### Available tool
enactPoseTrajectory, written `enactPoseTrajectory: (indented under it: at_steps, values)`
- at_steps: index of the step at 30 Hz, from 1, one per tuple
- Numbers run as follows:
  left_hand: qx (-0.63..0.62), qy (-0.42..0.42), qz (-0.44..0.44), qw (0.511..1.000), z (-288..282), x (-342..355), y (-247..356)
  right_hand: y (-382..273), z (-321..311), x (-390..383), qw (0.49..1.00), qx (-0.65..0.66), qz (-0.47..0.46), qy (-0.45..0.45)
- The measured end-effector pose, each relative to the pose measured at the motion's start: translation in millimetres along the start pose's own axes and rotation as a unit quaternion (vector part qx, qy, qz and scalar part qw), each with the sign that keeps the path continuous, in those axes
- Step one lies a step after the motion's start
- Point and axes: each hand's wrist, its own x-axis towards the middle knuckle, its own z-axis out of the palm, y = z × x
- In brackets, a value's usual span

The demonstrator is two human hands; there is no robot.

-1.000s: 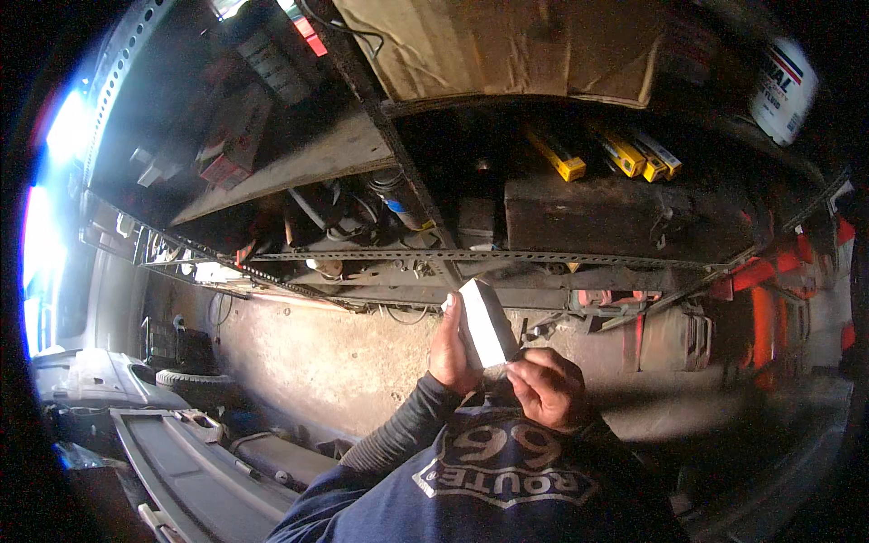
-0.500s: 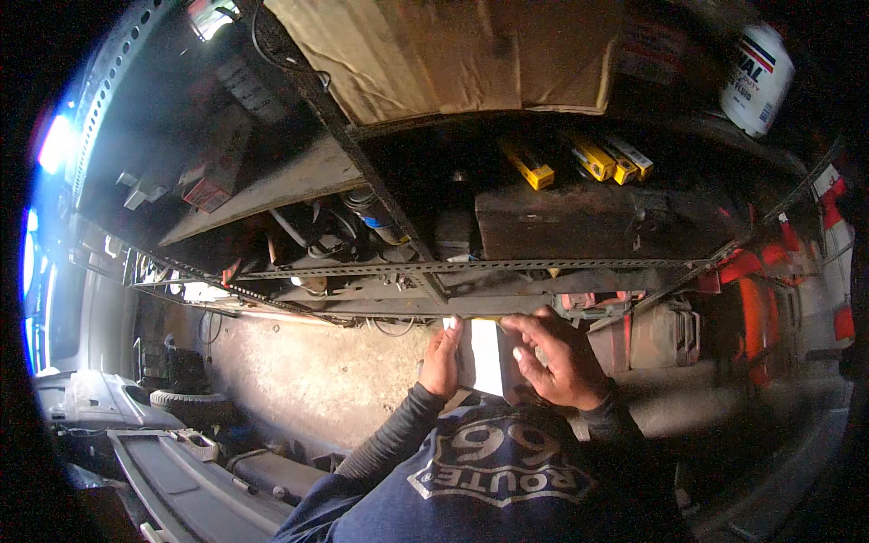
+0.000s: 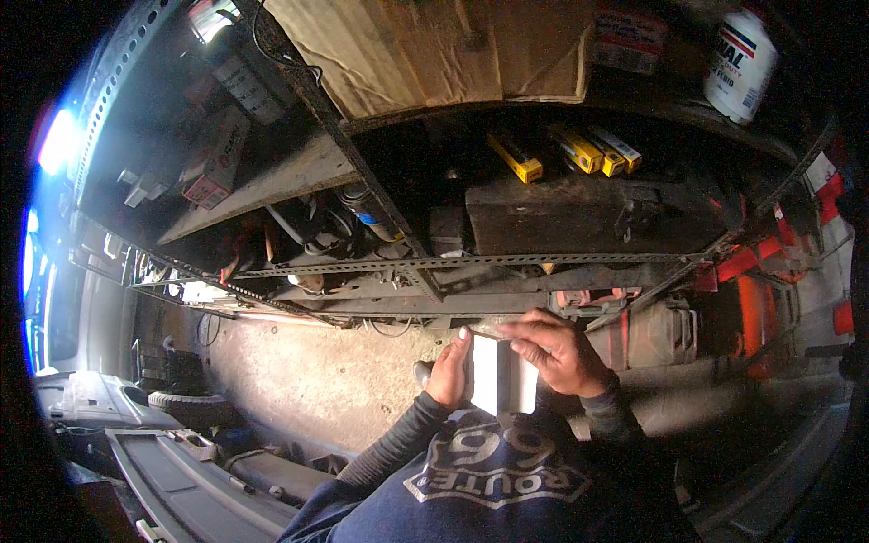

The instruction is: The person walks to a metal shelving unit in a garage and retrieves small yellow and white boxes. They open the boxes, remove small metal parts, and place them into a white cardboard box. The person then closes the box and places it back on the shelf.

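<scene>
The white box [image 3: 485,373] sits below the perforated shelf rail [image 3: 489,262], its long edges running away from it. The left hand [image 3: 447,373] clasps the box's left side; the right hand [image 3: 563,351] has bent fingers at its far edge, whether pinching I cannot tell. Open room over lit floor [image 3: 308,371] spreads below the rail's left half.

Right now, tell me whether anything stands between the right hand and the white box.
Nothing visible stands between them. The right hand is right at the upper right of the white box, its fingers over that end. The left hand holds the opposite side.
</scene>
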Motion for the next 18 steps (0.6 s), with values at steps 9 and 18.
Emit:
enactPoseTrajectory:
  at_steps: [9, 18]
  values:
    - [0.077, -0.011, 0.012, 0.997, -9.6, -9.0, -7.6, -2.2, 5.1, 8.6, 1.0, -0.013, 0.0, -0.005]
    - [0.058, 0.052, 0.041, 0.996, -21.3, 11.3, -12.0, -29.2, -56.6, 115.3, 0.926, -0.253, -0.005, 0.282]
